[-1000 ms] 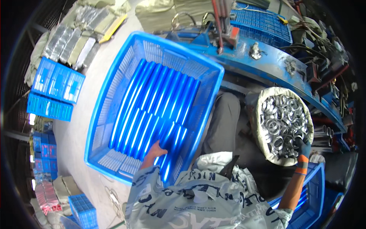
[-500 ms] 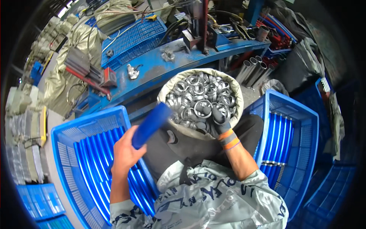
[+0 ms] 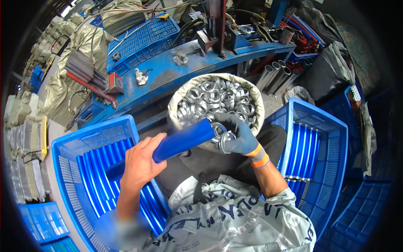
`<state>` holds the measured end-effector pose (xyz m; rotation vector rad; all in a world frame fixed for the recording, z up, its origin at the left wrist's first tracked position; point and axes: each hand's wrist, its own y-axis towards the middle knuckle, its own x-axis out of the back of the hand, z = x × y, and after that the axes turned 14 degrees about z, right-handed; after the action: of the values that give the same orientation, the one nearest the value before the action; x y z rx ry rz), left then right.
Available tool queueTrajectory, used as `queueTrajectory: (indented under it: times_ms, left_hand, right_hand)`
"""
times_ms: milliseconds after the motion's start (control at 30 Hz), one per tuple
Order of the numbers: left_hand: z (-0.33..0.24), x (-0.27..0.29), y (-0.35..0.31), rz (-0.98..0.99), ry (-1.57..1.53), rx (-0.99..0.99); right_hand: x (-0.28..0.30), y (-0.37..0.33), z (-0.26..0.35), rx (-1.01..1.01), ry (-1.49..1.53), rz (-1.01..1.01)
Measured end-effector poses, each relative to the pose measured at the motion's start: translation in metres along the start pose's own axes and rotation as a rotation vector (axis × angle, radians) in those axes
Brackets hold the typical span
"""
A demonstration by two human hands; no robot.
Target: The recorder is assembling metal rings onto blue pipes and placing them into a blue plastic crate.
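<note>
In the head view, my bare left hand (image 3: pixel 142 163) is wrapped around a blue tube (image 3: pixel 184 140), its lower end over the blue crate (image 3: pixel 60 157) at my left, its upper end just beside my gloved right hand (image 3: pixel 242 137). That hand pinches metal rings (image 3: pixel 226 142) at the tube's end, before the ring-filled sack (image 3: pixel 173 101); whether rings and tube touch, I can't make out.
</note>
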<state>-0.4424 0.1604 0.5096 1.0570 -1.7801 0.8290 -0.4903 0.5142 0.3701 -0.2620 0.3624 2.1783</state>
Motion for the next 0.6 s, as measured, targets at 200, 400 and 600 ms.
queueTrajectory:
  times_ms: [200,400,600]
  left_hand:
    - [-0.002,0.0,0.002,0.092,0.021,0.013]
    - [0.002,-0.009,0.003,0.095,0.028,0.003]
    - [0.008,-0.022,0.001,0.07,0.013,-0.021]
  right_hand:
    - [-0.007,0.0,-0.007,0.067,0.191,0.036]
    - [-0.001,-0.007,-0.005,-0.029,0.089,0.009]
    - [0.003,-0.01,-0.007,-0.025,-0.151,0.032]
